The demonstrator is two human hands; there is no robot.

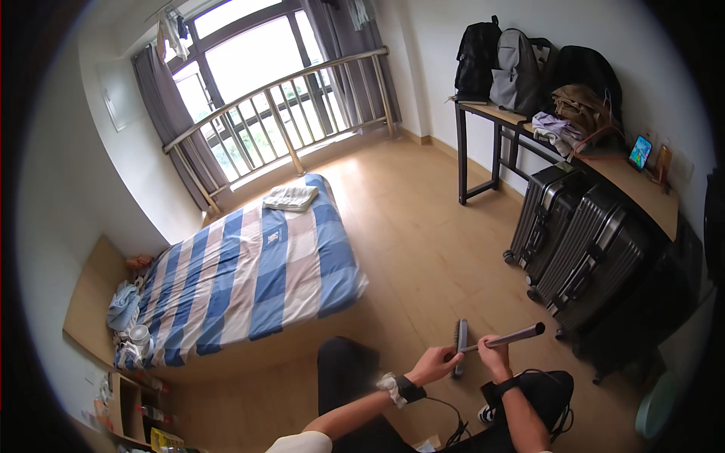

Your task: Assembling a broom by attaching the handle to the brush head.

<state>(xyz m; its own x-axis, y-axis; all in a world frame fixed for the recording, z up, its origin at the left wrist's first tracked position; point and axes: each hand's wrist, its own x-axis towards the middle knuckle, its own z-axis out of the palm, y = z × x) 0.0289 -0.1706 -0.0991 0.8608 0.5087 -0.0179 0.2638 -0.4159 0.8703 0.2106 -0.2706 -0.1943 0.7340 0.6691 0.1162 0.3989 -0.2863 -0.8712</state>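
A grey T-shaped brush [461,332] with dark bristles along one side of its head is in front of me, low in the view. Its handle [521,334] slants up to the right and ends in a dark tip. My right hand [495,355] is wrapped round the handle, a short way from the head. Where the handle meets the head, my left hand [436,365] is closed on the brush, its fingertips partly hidden. Dark bands sit on both my wrists, with a pale scrunchie on the left one.
A bed [249,279] with blue checked bedding stands at the left, a folded cloth [291,198] on it. Black suitcases [596,260] stand at the right by a desk [483,113] with backpacks [516,72] and a lit phone [640,152]. Cables hang near my knees.
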